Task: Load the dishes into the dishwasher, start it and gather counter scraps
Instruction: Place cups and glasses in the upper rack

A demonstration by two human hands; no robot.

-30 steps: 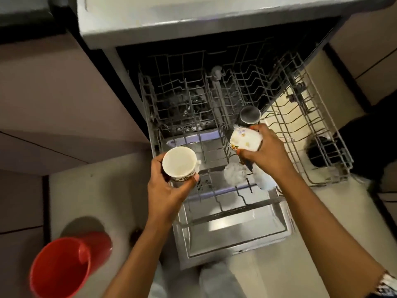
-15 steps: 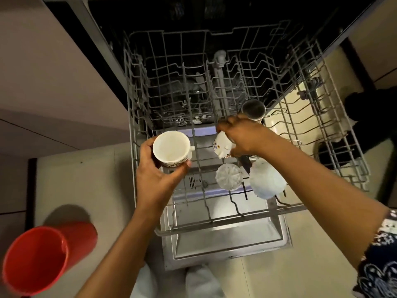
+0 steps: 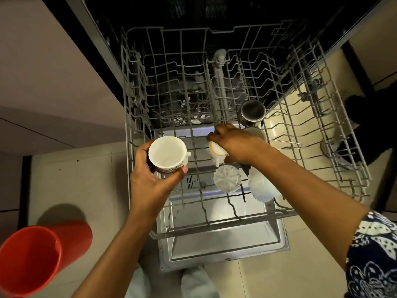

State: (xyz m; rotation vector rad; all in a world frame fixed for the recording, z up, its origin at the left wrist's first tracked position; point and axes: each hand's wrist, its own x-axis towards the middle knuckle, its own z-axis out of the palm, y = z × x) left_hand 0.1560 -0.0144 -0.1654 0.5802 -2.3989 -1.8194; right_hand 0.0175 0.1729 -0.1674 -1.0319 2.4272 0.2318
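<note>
Step in hand, by the look: seating 2 cups in the pulled-out grey wire upper rack [image 3: 184,29] of the dishwasher.

The R hand [image 3: 234,143] has its fingers curled over a white ceramic cup with a thin gold line [image 3: 217,154] and grips it at the rack's middle. The cup is tipped, but the hand hides whether it's fully mouth-down. A round steel tumbler [image 3: 252,112] stands just behind it, twd the rack's back. A clear ribbed glass [image 3: 226,181] sits upturned just in front, twd the rack's front.

The L hand [image 3: 150,183] wraps fingers & thumb round a white ceramic cup with a dark patterned band [image 3: 167,154]. This cup is mouth up over the rack's left-centre and not yet set down.

To do it well:
- The R cup should prob. go down between 2 tines, mouth down w/ a slight tilt so water runs off.
- Its handle should turn away from the tumbler & the ribbed glass, since ceramic chips if it knocks them.
- Let go only once it sits steady.
- The L cup needs flipping 1st; the bare wire row on the rack's left looks a fair spot.

Writing: no brand or label is readable. The cup's band is ornament, not text. Small marks on the steel door panel [image 3: 214,244] under the rack are too small to read.
</note>
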